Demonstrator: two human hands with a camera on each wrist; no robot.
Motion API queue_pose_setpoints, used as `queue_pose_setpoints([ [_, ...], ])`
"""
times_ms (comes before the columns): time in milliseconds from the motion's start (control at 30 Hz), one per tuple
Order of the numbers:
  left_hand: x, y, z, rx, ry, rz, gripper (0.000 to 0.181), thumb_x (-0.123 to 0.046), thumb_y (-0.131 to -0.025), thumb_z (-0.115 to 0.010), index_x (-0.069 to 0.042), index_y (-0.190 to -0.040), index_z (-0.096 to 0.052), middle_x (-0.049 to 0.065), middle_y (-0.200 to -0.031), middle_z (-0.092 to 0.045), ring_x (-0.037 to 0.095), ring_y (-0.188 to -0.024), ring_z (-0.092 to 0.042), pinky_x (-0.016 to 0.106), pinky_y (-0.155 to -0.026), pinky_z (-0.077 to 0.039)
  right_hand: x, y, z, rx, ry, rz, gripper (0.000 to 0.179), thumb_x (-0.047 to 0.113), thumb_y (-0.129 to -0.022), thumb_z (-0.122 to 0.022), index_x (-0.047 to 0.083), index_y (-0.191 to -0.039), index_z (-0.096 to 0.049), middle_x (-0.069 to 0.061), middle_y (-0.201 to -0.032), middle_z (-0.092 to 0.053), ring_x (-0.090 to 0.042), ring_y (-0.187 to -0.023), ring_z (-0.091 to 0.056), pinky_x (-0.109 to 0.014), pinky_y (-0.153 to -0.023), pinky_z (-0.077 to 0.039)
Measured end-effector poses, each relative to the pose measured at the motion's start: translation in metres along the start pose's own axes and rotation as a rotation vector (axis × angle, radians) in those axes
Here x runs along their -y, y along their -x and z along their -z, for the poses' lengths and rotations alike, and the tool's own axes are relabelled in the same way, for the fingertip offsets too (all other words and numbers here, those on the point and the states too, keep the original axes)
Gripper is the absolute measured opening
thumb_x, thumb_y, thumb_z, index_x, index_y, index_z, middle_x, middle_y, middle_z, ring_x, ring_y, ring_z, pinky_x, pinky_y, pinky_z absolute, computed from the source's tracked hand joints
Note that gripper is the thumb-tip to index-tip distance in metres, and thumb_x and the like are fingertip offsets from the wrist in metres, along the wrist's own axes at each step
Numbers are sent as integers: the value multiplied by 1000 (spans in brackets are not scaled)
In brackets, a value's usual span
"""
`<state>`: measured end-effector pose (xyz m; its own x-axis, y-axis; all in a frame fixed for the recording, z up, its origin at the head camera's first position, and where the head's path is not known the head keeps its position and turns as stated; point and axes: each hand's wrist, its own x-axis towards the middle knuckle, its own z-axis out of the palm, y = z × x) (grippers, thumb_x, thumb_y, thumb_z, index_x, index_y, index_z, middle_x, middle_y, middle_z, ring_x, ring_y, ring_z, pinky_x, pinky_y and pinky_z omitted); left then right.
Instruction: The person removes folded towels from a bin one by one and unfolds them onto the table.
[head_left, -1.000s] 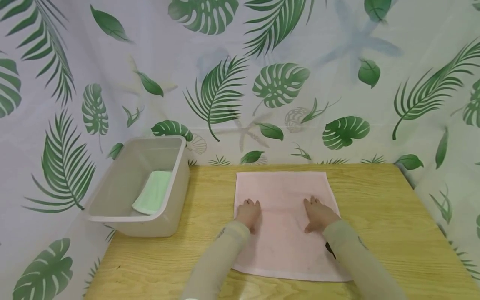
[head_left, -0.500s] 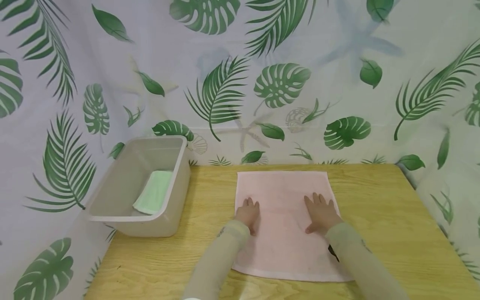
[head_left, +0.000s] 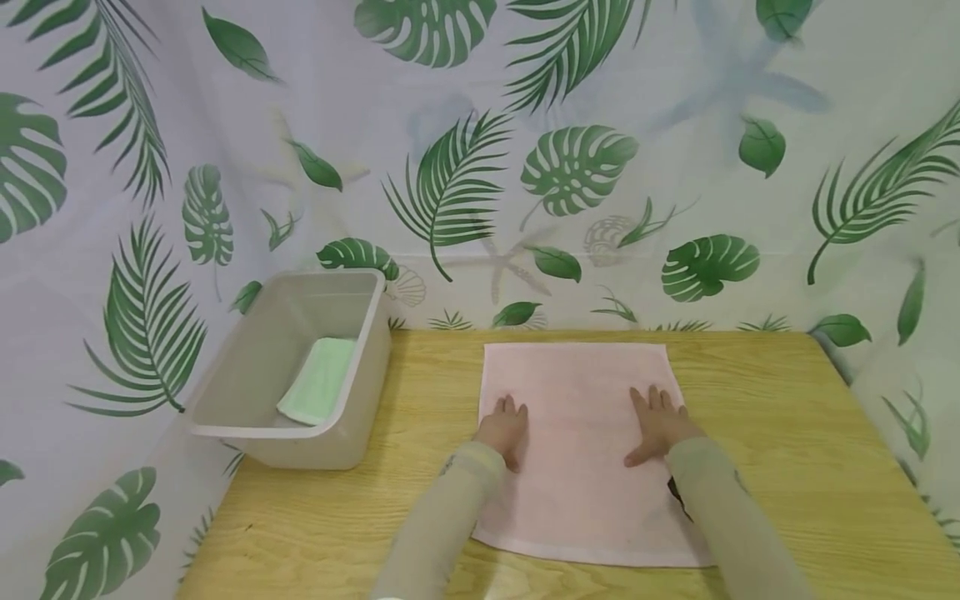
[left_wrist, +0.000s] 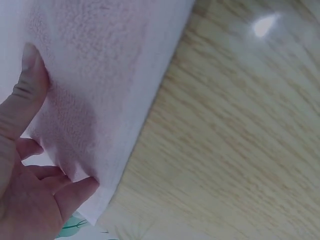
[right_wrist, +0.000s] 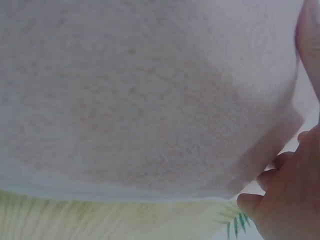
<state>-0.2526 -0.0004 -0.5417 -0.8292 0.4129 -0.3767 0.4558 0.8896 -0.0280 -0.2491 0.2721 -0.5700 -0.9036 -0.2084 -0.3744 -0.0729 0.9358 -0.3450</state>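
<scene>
A pink towel (head_left: 577, 492) with a pale border lies spread flat on the wooden table. My left hand (head_left: 504, 429) rests on its left side, fingers spread and fingertips touching the cloth. In the left wrist view the thumb and fingertips of the left hand (left_wrist: 37, 185) press on the terry surface close to the towel's edge. On the towel's right side lies my right hand (head_left: 660, 423), fingers and thumb spread apart. The right wrist view shows the right hand (right_wrist: 285, 195) at the frame's right border, its fingertips on the towel (right_wrist: 125, 110).
A pale plastic bin (head_left: 352, 442) stands at the table's left, with a folded light green cloth (head_left: 318, 382) inside. Wooden tabletop (head_left: 810, 450) extends to the right of the towel. A leaf-printed curtain (head_left: 465, 292) hangs behind and at both sides.
The right hand has shifted slightly toward the towel's right edge and its fingers have spread. The left hand stays in nearly the same place on the cloth. The head view has turned slightly left.
</scene>
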Motion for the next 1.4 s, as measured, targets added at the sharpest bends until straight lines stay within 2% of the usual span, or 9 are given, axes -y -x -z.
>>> queue_pose_setpoints([
  [200,3,-1,-9,-22,-10,-21,96,-41,-62,-76,-5,-137,-29,22,-140,-22,32,-128,-22,40,-95,-34,1,9,-6,-70,67,74,111,44,-63,-75,-8,-138,-11,-37,-137,-6,-51,-124,-4,-62,-96,-5],
  [333,12,4,-19,-38,-16,-24,90,-51,-67,-68,-10,-138,-30,16,-142,-22,28,-130,-20,48,-97,-28,10,14,-14,-142,117,134,82,31,-73,-70,-12,-131,-29,-38,-133,-18,-51,-122,-15,-63,-94,-13],
  [467,24,15,-23,-6,-68,-48,93,-65,-67,-56,-17,-141,-25,9,-145,-17,23,-132,-15,57,-97,-19,25,18,-26,-186,79,102,65,29,-81,-59,-9,-128,-35,-36,-133,-22,-50,-122,-18,-66,-91,-15],
  [567,30,25,-21,34,-116,-78,104,-72,-59,-55,-19,-142,-20,9,-146,-11,23,-132,-11,60,-97,-15,42,23,-33,-166,-27,10,75,43,-84,-52,-4,-135,-26,-36,-136,-14,-53,-122,-10,-70,-87,-11],
  [667,32,32,-17,61,-139,-96,114,-73,-51,-59,-19,-142,-17,10,-147,-9,24,-133,-9,61,-96,-14,59,27,-40,-142,-92,-84,90,57,-78,-52,0,-139,-19,-38,-134,-12,-56,-119,-10,-73,-81,-15],
  [833,31,36,-17,57,-139,-109,119,-73,-49,-61,-18,-143,-14,12,-147,-8,25,-133,-9,61,-96,-15,71,30,-48,-132,-72,-153,106,67,-65,-59,3,-140,-20,-43,-128,-13,-60,-114,-12,-75,-76,-18],
  [1100,12,37,-7,55,-79,-102,115,-67,-52,-64,-16,-143,-15,12,-146,-7,26,-133,-7,59,-98,-14,55,40,-42,-147,-87,-145,106,63,-62,-65,3,-139,-23,-45,-129,-5,-63,-114,-3,-78,-74,-14],
  [1200,0,36,-4,63,-95,-104,110,-67,-56,-63,-17,-143,-17,11,-147,-9,25,-132,-9,58,-98,-15,44,44,-38,-137,-101,-146,106,62,-62,-66,3,-139,-23,-46,-129,-4,-63,-114,-1,-78,-73,-14],
  [1400,-20,31,-8,82,-158,-128,99,-68,-64,-57,-21,-142,-19,5,-147,-11,20,-132,-11,55,-99,-17,18,50,-31,-119,-108,-154,107,64,-62,-64,2,-138,-21,-46,-128,-2,-64,-114,1,-79,-72,-12],
])
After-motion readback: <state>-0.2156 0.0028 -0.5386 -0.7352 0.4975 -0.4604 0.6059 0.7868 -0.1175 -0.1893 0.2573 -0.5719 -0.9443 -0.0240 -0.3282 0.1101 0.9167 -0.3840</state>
